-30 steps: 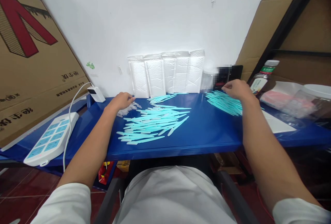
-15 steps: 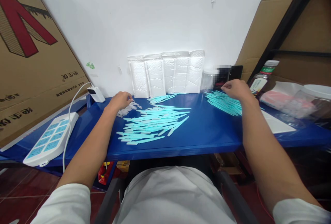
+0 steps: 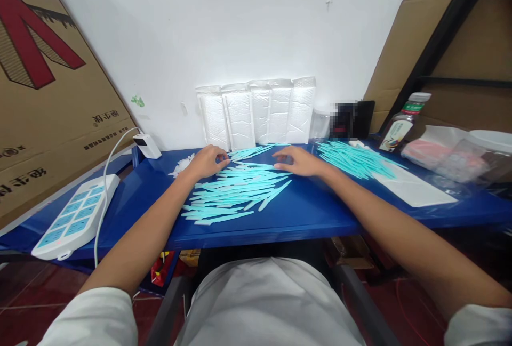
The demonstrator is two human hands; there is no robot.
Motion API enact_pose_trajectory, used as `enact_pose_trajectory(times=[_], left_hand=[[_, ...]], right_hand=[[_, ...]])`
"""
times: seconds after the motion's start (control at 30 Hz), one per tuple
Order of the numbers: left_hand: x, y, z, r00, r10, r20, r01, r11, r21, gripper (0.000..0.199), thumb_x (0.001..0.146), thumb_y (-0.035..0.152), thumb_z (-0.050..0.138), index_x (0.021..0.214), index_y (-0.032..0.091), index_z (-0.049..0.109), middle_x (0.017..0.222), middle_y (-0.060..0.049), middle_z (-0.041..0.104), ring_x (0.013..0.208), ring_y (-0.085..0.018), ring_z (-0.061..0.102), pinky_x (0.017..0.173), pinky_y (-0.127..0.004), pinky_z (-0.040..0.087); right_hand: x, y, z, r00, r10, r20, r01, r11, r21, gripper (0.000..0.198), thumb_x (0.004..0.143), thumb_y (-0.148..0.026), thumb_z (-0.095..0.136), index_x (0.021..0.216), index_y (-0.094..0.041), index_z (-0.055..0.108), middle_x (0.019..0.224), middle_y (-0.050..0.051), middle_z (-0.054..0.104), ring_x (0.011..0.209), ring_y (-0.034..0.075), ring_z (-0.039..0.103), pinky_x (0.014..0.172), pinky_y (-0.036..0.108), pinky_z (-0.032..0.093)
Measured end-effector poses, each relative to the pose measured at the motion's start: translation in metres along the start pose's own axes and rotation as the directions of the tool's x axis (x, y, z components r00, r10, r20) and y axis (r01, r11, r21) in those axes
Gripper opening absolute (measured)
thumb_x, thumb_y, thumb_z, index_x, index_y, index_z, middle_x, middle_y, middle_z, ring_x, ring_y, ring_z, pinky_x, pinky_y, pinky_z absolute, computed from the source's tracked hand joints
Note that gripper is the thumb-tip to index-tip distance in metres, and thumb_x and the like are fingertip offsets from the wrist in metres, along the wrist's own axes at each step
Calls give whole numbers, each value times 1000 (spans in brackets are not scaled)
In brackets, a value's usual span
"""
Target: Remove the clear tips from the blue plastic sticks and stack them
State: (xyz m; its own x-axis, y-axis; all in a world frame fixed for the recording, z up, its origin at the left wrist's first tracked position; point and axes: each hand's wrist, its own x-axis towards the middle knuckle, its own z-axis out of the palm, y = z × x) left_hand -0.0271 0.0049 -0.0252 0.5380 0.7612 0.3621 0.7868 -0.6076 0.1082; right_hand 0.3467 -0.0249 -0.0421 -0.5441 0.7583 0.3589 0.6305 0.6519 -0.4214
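Many slim turquoise sticks with pale ends, which look like eyebrow razors (image 3: 240,188), lie in a loose heap at the middle of the table. My left hand (image 3: 210,162) is at the heap's far left edge, fingers curled toward the thumb; anything between them is too small to make out. Behind its wrist lies a small pile of clear plastic pieces (image 3: 182,166), partly hidden. At the heap's far right edge is my right hand (image 3: 296,161), thumb and fingers bent and slightly apart, with nothing visible in them. A second heap of turquoise razors (image 3: 352,159) lies further right.
White padded mailers (image 3: 262,114) lean on the wall behind the heap. A power strip (image 3: 76,218) with a cable lies at the left of the blue table (image 3: 312,212). At the right are a bottle (image 3: 402,125), a white sheet (image 3: 424,188) and clear plastic jars (image 3: 490,154).
My right hand has moved left from the right heap to the middle heap. My left hand has shifted right, off the clear pieces, toward the middle heap.
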Motion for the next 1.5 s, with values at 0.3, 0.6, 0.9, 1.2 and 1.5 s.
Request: enact_pose_trajectory(times=[0.3, 0.6, 0.9, 1.2, 1.5], left_hand=[[-2, 31, 2, 989, 82, 127, -61, 985, -160, 39, 95, 53, 63, 96, 19, 82, 90, -9, 76, 79, -22, 68, 71, -33, 49], [-2, 42, 7, 987, 110, 120, -82, 973, -217, 40, 97, 54, 63, 98, 19, 82, 87, -9, 76, 76, -22, 67, 69, -32, 47], [-3, 48, 10, 994, 95, 61, -80, 975, -208, 44, 104, 52, 52, 104, 18, 80, 93, -10, 77, 80, -23, 67, 71, -34, 48], [-2, 58, 15, 992, 124, 31, -113, 966, -234, 53, 108, 59, 42, 91, 18, 72, 87, -10, 73, 78, -23, 65, 71, -35, 45], [-2, 61, 11, 982, 178, -55, -186, 943, -276, 44, 109, 50, 47, 94, 18, 75, 91, -8, 69, 84, -22, 63, 76, -34, 46]], right_hand=[[13, 1, 34, 990, -141, 23, 142, 986, -85, 24, 102, -37, 62, 103, -18, 77, 103, 13, 74, 99, 28, 64, 90, 38, 48], [9, 0, 21, 1000, -18, 14, 21, 982, -187, 17, 102, -28, 62, 98, -17, 75, 98, 12, 77, 89, 25, 67, 77, 31, 43], [4, -6, 6, 993, 39, -112, -32, 998, 63, 26, 99, -35, 62, 85, -17, 76, 88, 6, 80, 82, 22, 70, 75, 30, 43], [3, -19, 0, 992, 59, -111, -30, 969, 246, 33, 95, -45, 65, 83, -18, 78, 87, 3, 79, 84, 22, 67, 75, 30, 44], [4, -18, 1, 987, 108, -115, -69, 950, 304, 42, 93, -53, 66, 87, -15, 81, 87, 6, 78, 81, 21, 66, 74, 30, 47]])
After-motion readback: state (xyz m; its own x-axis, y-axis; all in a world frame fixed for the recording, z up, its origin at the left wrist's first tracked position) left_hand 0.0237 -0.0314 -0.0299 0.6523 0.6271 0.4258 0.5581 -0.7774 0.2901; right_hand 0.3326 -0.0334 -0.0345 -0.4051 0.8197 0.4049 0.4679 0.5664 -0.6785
